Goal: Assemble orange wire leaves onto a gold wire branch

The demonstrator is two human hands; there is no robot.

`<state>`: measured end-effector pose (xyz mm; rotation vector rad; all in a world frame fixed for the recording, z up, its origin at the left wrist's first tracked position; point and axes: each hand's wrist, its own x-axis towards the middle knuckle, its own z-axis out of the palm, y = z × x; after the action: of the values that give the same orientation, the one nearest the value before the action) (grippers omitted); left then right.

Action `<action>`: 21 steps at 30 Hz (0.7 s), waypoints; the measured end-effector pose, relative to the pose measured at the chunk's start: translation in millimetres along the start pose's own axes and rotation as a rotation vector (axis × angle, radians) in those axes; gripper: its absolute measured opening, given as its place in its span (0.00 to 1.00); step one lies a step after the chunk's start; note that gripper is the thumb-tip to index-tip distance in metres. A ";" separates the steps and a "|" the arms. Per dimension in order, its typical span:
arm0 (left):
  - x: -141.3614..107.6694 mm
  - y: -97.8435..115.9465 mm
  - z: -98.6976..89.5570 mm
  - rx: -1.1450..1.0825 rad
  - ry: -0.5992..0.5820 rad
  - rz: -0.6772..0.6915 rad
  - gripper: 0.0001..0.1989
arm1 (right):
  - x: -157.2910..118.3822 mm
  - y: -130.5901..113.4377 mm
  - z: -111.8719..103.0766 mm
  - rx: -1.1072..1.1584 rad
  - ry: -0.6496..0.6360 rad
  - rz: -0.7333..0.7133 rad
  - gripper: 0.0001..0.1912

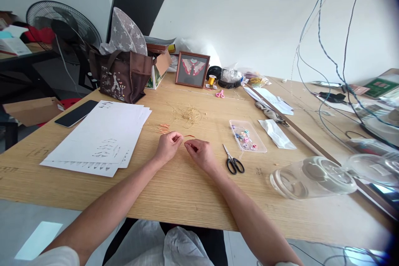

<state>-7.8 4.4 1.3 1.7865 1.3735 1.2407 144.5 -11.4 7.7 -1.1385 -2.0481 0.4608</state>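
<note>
Black-handled scissors (233, 162): on the counter (187, 187), beside your right hand (201, 153), tips away from you.
Right grip: pinched closed; contents unclear.
Left grip: your left hand (169, 147) pinches closed too; contents unclear.
Reddish strip (189, 136): between your 2 hands, near the fingertips.
Orange pieces (163, 127): just past your left hand.
Gold wire (189, 114): tangled, farther off.

Left of the scissors (232, 160), anything our left hand (168, 146) and right hand (202, 154) pinch is too small to tell.
</note>
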 end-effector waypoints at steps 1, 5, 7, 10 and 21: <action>0.0 -1.6 0.3 0.054 -0.002 0.027 0.09 | -0.1 0.0 -0.9 -0.029 0.005 -0.004 0.12; 0.4 -5.8 1.6 0.207 -0.102 0.218 0.08 | 2.4 1.2 -8.4 -0.066 0.040 -0.005 0.12; 0.2 -4.9 2.0 0.207 -0.172 0.291 0.08 | 5.1 3.8 -13.2 -0.027 0.078 0.031 0.11; -0.6 0.0 1.6 0.109 -0.230 0.289 0.07 | 9.1 10.3 -18.0 0.100 0.091 0.176 0.12; 3.1 8.7 -2.1 -0.361 -0.071 -0.090 0.10 | 5.8 8.7 -2.3 0.255 -0.017 0.222 0.14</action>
<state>-5.9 4.4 10.6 1.4882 1.0961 1.2713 149.2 -1.9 6.5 -1.2105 -1.8219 0.8189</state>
